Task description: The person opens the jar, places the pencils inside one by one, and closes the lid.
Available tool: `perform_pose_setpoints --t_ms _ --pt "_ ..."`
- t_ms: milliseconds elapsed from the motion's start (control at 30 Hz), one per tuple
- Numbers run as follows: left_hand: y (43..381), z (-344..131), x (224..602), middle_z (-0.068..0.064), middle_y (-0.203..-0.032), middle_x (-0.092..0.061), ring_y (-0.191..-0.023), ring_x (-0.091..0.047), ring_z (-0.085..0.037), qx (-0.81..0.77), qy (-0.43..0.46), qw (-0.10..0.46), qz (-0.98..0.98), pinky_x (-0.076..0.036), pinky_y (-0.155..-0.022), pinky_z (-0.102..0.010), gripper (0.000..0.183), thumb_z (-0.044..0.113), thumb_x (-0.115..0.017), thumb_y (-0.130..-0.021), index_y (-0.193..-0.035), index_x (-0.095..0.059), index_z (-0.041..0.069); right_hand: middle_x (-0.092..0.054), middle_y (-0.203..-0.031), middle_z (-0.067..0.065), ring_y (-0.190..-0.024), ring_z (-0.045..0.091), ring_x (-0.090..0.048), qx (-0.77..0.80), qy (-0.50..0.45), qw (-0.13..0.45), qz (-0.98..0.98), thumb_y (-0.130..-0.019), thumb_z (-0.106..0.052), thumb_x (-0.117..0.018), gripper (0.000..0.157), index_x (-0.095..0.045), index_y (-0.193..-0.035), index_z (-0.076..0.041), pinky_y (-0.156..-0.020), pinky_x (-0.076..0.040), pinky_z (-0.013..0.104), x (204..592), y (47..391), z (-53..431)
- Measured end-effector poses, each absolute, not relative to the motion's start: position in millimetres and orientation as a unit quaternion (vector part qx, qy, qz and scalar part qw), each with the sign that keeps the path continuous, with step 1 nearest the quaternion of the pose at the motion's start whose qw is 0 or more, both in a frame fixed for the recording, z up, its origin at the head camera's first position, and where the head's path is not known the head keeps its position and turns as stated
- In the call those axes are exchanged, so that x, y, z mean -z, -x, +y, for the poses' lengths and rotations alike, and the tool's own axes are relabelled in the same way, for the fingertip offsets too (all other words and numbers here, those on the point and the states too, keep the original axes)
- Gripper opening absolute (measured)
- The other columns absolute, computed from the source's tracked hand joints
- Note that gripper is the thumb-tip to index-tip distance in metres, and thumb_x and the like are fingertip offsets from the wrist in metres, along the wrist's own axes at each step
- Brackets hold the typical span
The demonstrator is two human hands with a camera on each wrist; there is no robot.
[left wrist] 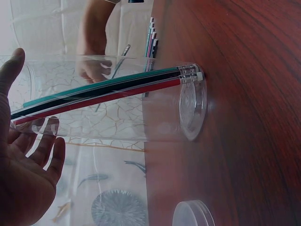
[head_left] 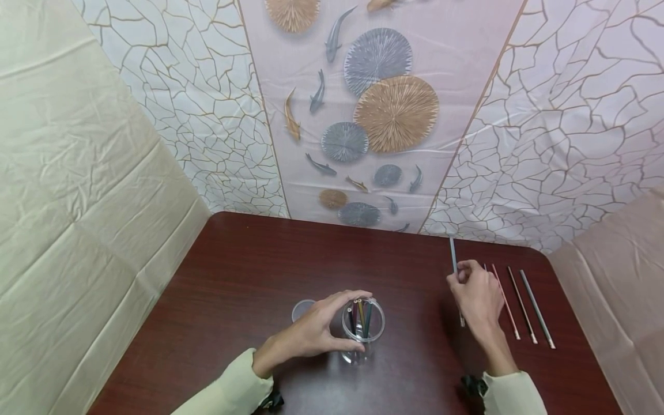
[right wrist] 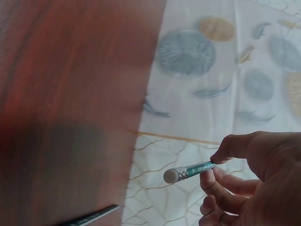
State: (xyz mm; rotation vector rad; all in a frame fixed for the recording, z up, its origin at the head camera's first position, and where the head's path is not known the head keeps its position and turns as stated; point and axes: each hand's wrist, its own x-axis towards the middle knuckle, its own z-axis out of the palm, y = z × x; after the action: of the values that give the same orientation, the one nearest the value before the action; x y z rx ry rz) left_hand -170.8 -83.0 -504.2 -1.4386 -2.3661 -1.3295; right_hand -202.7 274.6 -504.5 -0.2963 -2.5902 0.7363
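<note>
My left hand (head_left: 313, 328) grips a clear plastic jar (head_left: 383, 325) near its rim, thumb on one side and fingers on the other. Several pencils (left wrist: 117, 87) lean inside it, eraser ends down, as the left wrist view shows through the wall. The jar stands on the table. Off to the right, my right hand (head_left: 479, 297) pinches a teal pencil (right wrist: 195, 168) between thumb and fingers; its white eraser points toward the wrist camera. That pencil appears raised off the table. Beside this hand lie several more pencils, among them a red one (head_left: 505, 302) and a dark one (head_left: 522, 305).
A round clear lid (head_left: 302, 309) lies left of the jar, partly behind my left hand. The dark red wooden table (head_left: 233, 271) meets a patterned cloth (head_left: 311, 190) at the back. Plain cloth hangs at both sides.
</note>
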Motion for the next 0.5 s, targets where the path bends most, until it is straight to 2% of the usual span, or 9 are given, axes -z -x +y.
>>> perform_pose_setpoints --t_ms 100,200,233,333,433,500 --pt "171 -83 504 0.001 -0.154 -0.056 -0.140 -0.054 -0.015 0.432 0.468 0.034 -0.770 -0.047 -0.114 -0.039 0.091 0.031 -0.094 -0.084 -0.159 -0.044 0.014 -0.075 -0.088 0.010 -0.081 0.036 -0.067 -0.273 0.097 0.228 -0.930 -0.086 -0.012 -0.079 0.027 -0.075 -0.111 -0.003 -0.068 -0.049 0.052 495 201 269" --pt "171 -83 504 0.001 -0.154 -0.056 -0.140 -0.054 -0.015 0.432 0.468 0.035 -0.770 -0.047 -0.114 -0.039 0.091 0.031 -0.094 -0.084 -0.159 -0.044 0.014 -0.074 -0.089 0.011 -0.085 0.038 -0.066 -0.285 0.088 0.233 -0.926 -0.086 -0.010 -0.078 0.028 -0.074 -0.113 -0.003 -0.083 -0.051 0.055 486 198 263" --pt "171 -83 505 0.001 -0.154 -0.056 -0.140 -0.054 -0.015 0.433 0.468 0.035 -0.770 -0.047 -0.114 -0.039 0.092 0.031 -0.094 -0.084 -0.159 -0.044 0.014 -0.073 -0.089 0.011 -0.086 0.038 -0.065 -0.288 0.086 0.234 -0.925 -0.086 -0.009 -0.078 0.028 -0.074 -0.113 -0.002 -0.084 -0.051 0.057 483 197 261" --pt "171 -83 505 0.001 -0.154 -0.056 -0.140 -0.055 -0.015 0.433 0.469 0.036 -0.769 -0.047 -0.114 -0.039 0.092 0.031 -0.094 -0.084 -0.159 -0.044 0.015 -0.072 -0.091 0.011 -0.089 0.039 -0.063 -0.290 0.082 0.238 -0.923 -0.086 -0.009 -0.077 0.029 -0.074 -0.114 -0.003 -0.083 -0.050 0.058 473 194 256" --pt "171 -83 505 0.001 -0.154 -0.056 -0.139 -0.055 -0.015 0.432 0.470 0.037 -0.769 -0.047 -0.114 -0.039 0.092 0.032 -0.094 -0.084 -0.159 -0.044 0.014 -0.072 -0.092 0.010 -0.089 0.038 -0.062 -0.286 0.080 0.249 -0.922 -0.086 -0.009 -0.076 0.028 -0.074 -0.114 -0.004 -0.069 -0.047 0.057 464 190 250" --pt "171 -83 505 0.001 -0.153 -0.056 -0.139 -0.055 -0.015 0.433 0.470 0.036 -0.769 -0.047 -0.114 -0.039 0.092 0.032 -0.094 -0.084 -0.159 -0.044 0.014 -0.073 -0.091 0.009 -0.089 0.038 -0.062 -0.287 0.075 0.260 -0.919 -0.086 -0.009 -0.075 0.027 -0.074 -0.113 -0.005 -0.069 -0.047 0.057 458 188 245"
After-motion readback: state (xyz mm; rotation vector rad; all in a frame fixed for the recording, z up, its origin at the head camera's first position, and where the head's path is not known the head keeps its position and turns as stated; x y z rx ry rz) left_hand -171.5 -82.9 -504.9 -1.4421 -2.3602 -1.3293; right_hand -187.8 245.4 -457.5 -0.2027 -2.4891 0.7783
